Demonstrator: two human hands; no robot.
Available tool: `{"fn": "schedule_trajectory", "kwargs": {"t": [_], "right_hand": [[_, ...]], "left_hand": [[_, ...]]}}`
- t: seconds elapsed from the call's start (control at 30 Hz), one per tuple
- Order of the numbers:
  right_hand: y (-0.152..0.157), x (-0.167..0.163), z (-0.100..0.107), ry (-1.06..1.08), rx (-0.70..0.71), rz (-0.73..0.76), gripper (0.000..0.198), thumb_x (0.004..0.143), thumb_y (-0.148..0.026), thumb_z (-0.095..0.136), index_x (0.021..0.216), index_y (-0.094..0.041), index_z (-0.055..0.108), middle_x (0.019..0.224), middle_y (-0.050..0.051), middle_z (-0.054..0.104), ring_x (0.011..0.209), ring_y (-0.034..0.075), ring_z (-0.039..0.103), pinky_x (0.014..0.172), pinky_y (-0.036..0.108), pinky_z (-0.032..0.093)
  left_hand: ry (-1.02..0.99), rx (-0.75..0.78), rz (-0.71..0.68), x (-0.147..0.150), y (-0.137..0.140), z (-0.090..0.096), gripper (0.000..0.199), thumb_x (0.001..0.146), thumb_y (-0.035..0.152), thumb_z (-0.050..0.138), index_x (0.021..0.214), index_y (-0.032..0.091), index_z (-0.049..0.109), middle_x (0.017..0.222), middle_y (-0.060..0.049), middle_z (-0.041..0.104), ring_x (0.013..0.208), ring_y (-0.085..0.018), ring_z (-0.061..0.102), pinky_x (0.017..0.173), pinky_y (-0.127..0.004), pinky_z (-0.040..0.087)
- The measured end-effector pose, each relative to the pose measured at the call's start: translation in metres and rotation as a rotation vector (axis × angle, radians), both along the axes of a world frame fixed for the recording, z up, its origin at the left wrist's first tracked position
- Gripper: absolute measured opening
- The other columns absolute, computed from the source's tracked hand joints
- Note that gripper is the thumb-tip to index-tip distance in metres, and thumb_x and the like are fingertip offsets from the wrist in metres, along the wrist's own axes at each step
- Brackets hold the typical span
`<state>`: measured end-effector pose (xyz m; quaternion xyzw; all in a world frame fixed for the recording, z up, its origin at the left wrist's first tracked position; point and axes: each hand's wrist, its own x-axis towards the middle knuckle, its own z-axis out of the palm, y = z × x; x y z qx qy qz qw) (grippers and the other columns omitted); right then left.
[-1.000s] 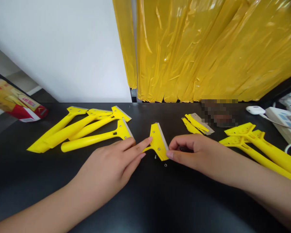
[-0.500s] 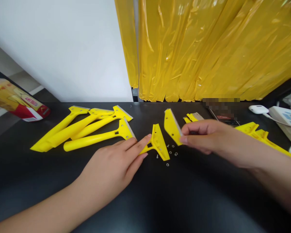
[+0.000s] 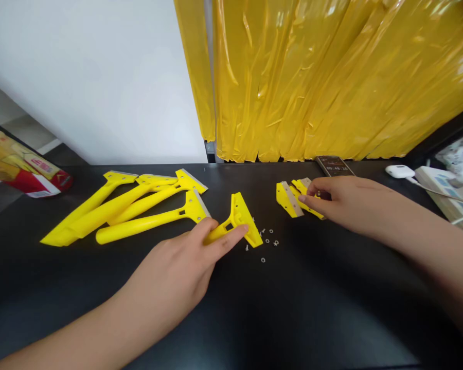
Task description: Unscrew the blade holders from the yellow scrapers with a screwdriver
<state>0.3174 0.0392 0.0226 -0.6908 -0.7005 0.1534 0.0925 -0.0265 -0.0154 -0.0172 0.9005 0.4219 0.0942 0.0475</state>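
My left hand [image 3: 191, 254] is wrapped round the handle of a yellow scraper [image 3: 250, 228], its index finger stretched along the head, which has no cover plate or blade on it. My right hand [image 3: 337, 198] hovers at several yellow scraper plates; its thumb and index fingertip are slightly apart. A yellow plate with a metal blade [image 3: 287, 199] lies flat by the thumb tip; whether they touch is hard to tell. More plates [image 3: 312, 205] lie partly under the right fingers. Small screws and nuts [image 3: 267, 241] are scattered beside the scraper head.
Several yellow scrapers with blades [image 3: 146, 221] lie at the left on the black table [image 3: 216, 329]. A red and gold package [image 3: 31, 169] stands far left. Behind my right hand are a phone [image 3: 334, 166] and a white earphone case [image 3: 399, 171]. Yellow plastic sheeting [image 3: 293, 77] hangs behind.
My right hand has put the bladed plate down by the other plates, farther right, and let go. My left index finger has moved onto the scraper head.
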Motion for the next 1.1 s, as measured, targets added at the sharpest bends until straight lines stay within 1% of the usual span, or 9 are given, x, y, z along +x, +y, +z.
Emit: {"fn": "schedule_trajectory", "kwargs": {"t": [0.07, 0.17, 0.27, 0.4, 0.6, 0.73, 0.9, 0.93, 1.1], "right_hand": [[-0.019, -0.022, 0.008, -0.018, 0.022, 0.030, 0.039, 0.095, -0.065, 0.061, 0.097, -0.029, 0.075, 0.082, 0.005, 0.070, 0.072, 0.023, 0.061, 0.065, 0.034, 0.037], [-0.044, -0.054, 0.012, 0.258, -0.215, 0.192, 0.042, 0.098, -0.068, 0.057, 0.096, -0.030, 0.075, 0.085, 0.002, 0.071, 0.079, 0.022, 0.063, 0.067, 0.033, 0.040], [-0.054, -0.070, 0.008, 0.504, -0.405, 0.212, 0.033, 0.099, -0.056, 0.061, 0.091, -0.027, 0.073, 0.077, -0.001, 0.065, 0.072, 0.018, 0.056, 0.061, 0.030, 0.037], [-0.050, -0.072, 0.003, 0.752, -0.500, 0.143, 0.018, 0.097, -0.038, 0.065, 0.089, -0.025, 0.074, 0.071, -0.003, 0.057, 0.068, 0.014, 0.049, 0.062, 0.027, 0.034], [-0.046, -0.076, -0.004, 0.782, -0.489, 0.152, 0.032, 0.100, -0.049, 0.063, 0.083, -0.022, 0.068, 0.071, -0.003, 0.053, 0.070, 0.014, 0.046, 0.062, 0.027, 0.034], [-0.045, -0.074, -0.008, 0.833, -0.367, 0.146, 0.030, 0.102, -0.039, 0.060, 0.079, -0.021, 0.065, 0.071, -0.003, 0.056, 0.066, 0.012, 0.046, 0.059, 0.026, 0.033], [-0.032, -0.044, 0.009, 1.086, -0.192, 0.005, 0.020, 0.096, -0.040, 0.071, 0.092, -0.021, 0.072, 0.071, -0.003, 0.057, 0.053, 0.008, 0.034, 0.049, 0.027, 0.018], [-0.030, -0.036, 0.015, 1.092, -0.174, -0.004, 0.022, 0.095, -0.043, 0.073, 0.092, -0.021, 0.073, 0.069, -0.003, 0.056, 0.053, 0.008, 0.033, 0.048, 0.027, 0.017], [-0.028, 0.007, 0.032, 0.654, -0.199, 0.002, 0.045, 0.092, -0.067, 0.071, 0.089, -0.022, 0.072, 0.075, -0.001, 0.052, 0.065, 0.012, 0.039, 0.056, 0.027, 0.029]], "left_hand": [[-0.027, -0.030, -0.002, 0.000, 0.000, 0.000, 0.074, 0.101, 0.012, 0.044, 0.165, 0.048, 0.043, 0.141, -0.011, 0.065, 0.088, -0.024, 0.076, 0.083, -0.039, 0.064], [-0.056, -0.057, -0.026, -0.001, 0.000, -0.001, 0.077, 0.102, 0.011, 0.044, 0.167, 0.051, 0.037, 0.146, -0.010, 0.064, 0.104, -0.027, 0.077, 0.092, -0.043, 0.064], [-0.069, -0.053, -0.059, -0.002, 0.000, -0.001, 0.079, 0.103, 0.010, 0.042, 0.168, 0.053, 0.031, 0.154, -0.010, 0.060, 0.117, -0.030, 0.075, 0.098, -0.047, 0.063], [-0.076, -0.022, -0.050, -0.003, 0.000, 0.000, 0.071, 0.106, 0.015, 0.041, 0.168, 0.050, 0.034, 0.158, -0.012, 0.058, 0.119, -0.032, 0.075, 0.099, -0.052, 0.063], [-0.110, -0.056, -0.019, 0.002, 0.000, 0.001, 0.061, 0.107, 0.018, 0.045, 0.162, 0.043, 0.051, 0.153, -0.014, 0.064, 0.120, -0.037, 0.075, 0.098, -0.059, 0.063], [-0.297, -0.152, -0.022, 0.004, 0.001, 0.013, 0.055, 0.107, 0.024, 0.056, 0.159, 0.040, 0.056, 0.153, -0.009, 0.066, 0.136, -0.035, 0.066, 0.115, -0.054, 0.054], [-0.541, -0.441, -0.313, 0.005, -0.008, 0.032, 0.069, 0.105, 0.025, 0.064, 0.167, 0.045, 0.041, 0.149, -0.006, 0.069, 0.113, -0.025, 0.077, 0.091, -0.036, 0.067], [-0.557, -0.457, -0.355, 0.006, -0.010, 0.034, 0.072, 0.104, 0.024, 0.066, 0.167, 0.046, 0.040, 0.148, -0.005, 0.070, 0.113, -0.024, 0.078, 0.092, -0.036, 0.067], [-0.611, -0.361, -0.532, 0.011, -0.009, 0.032, 0.067, 0.097, 0.017, 0.072, 0.160, 0.030, 0.051, 0.146, -0.007, 0.072, 0.123, -0.020, 0.074, 0.103, -0.026, 0.059]]}}
